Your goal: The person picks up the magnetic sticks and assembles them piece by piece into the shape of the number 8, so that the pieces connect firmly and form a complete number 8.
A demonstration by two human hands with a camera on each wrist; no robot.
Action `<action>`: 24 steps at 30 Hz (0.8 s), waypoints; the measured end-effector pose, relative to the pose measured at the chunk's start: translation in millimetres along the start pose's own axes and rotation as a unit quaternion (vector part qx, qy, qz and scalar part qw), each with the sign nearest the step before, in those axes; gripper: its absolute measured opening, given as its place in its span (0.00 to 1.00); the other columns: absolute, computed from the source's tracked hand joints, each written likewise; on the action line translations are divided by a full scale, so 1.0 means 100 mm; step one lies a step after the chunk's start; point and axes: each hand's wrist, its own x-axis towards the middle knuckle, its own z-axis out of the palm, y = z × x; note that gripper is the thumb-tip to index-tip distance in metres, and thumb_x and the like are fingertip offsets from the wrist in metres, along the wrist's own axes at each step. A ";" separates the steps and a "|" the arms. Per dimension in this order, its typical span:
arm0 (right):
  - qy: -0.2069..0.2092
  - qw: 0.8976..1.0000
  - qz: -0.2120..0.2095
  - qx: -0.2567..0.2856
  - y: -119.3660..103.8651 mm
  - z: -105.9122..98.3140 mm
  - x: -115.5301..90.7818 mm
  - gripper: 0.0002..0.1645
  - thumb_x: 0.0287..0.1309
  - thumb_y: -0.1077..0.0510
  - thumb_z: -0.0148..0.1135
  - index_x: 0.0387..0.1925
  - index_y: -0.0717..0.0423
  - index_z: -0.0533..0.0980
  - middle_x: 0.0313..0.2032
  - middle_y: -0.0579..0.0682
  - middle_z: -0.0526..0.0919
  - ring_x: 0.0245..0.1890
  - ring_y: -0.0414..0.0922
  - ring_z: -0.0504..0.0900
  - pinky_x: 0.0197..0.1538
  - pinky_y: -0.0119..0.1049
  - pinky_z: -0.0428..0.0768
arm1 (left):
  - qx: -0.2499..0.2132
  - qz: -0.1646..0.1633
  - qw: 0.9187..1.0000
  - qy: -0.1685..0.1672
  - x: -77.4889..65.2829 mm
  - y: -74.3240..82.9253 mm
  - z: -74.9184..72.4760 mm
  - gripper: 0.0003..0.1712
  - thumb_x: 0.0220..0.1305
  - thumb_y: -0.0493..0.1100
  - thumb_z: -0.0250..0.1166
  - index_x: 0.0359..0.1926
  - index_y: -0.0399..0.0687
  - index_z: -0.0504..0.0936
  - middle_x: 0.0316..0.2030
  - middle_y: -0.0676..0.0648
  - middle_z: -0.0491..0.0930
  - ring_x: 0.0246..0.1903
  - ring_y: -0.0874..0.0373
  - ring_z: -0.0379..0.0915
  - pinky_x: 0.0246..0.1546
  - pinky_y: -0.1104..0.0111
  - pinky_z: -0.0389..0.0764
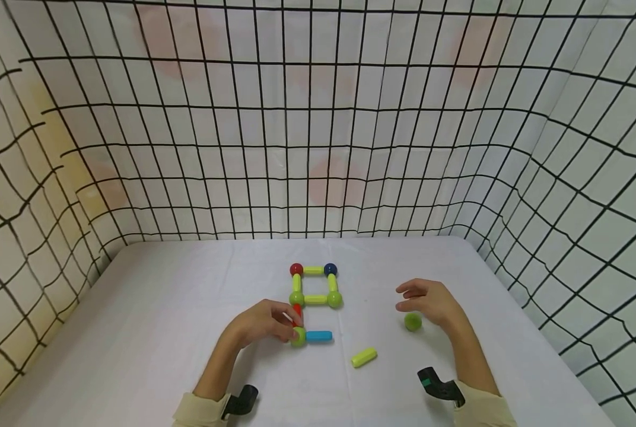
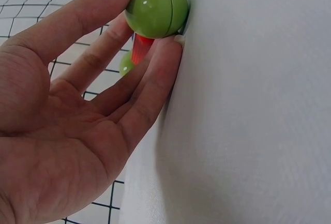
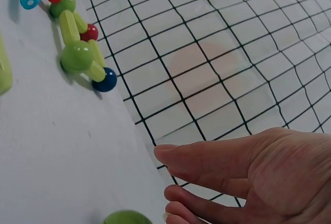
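Observation:
My left hand [image 1: 261,323] holds a green ball [image 2: 156,9] between thumb and fingers at the near end of a joined shape. From that ball a blue rod [image 1: 319,336] points right and a red rod [image 1: 298,309], partly hidden by my fingers, runs up to a square. The square has yellow-green rods [image 1: 315,299], green balls [image 1: 334,299] at its near corners, and a red ball [image 1: 296,270] and dark blue ball [image 1: 330,269] at its far corners. My right hand [image 1: 429,302], holding nothing, hovers with loosely bent fingers beside a loose green ball [image 1: 412,322].
A loose yellow-green rod [image 1: 363,357] lies on the white-covered table [image 1: 136,338] between the hands, nearer to me. White walls with a black grid [image 1: 307,130] enclose the table at the back and both sides.

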 end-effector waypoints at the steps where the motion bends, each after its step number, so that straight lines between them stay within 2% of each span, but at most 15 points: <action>1: -0.001 1.000 0.002 -0.003 0.02 -0.01 0.00 0.27 0.56 0.55 0.73 0.55 0.62 0.80 0.55 0.65 0.82 0.56 0.60 0.79 0.56 0.57 0.77 | 0.000 0.000 1.000 0.000 0.00 0.00 0.00 0.12 0.58 0.41 0.73 0.43 0.44 0.87 0.38 0.47 0.85 0.32 0.55 0.82 0.41 0.65 0.79; 9: -0.028 0.999 0.045 -0.008 0.19 -0.11 0.00 0.27 0.54 0.56 0.73 0.56 0.59 0.80 0.58 0.65 0.80 0.59 0.61 0.76 0.57 0.60 0.74 | -0.004 0.002 1.000 0.001 0.01 -0.01 0.00 0.11 0.58 0.41 0.74 0.42 0.44 0.87 0.37 0.48 0.85 0.32 0.55 0.82 0.41 0.65 0.80; 15: -0.068 0.994 0.081 -0.007 0.27 -0.16 -0.01 0.29 0.48 0.57 0.77 0.55 0.55 0.82 0.55 0.61 0.83 0.53 0.55 0.79 0.53 0.54 0.76 | -0.005 0.001 1.000 0.002 0.00 -0.01 0.00 0.12 0.58 0.41 0.73 0.43 0.44 0.87 0.38 0.47 0.85 0.32 0.55 0.82 0.41 0.65 0.81; 24: -0.102 0.992 0.078 -0.002 0.33 -0.12 0.02 0.27 0.47 0.61 0.77 0.53 0.55 0.83 0.51 0.58 0.83 0.48 0.50 0.81 0.51 0.48 0.80 | -0.002 0.006 1.000 0.003 -0.01 0.01 0.01 0.12 0.59 0.41 0.73 0.44 0.43 0.87 0.40 0.47 0.85 0.33 0.56 0.82 0.42 0.63 0.82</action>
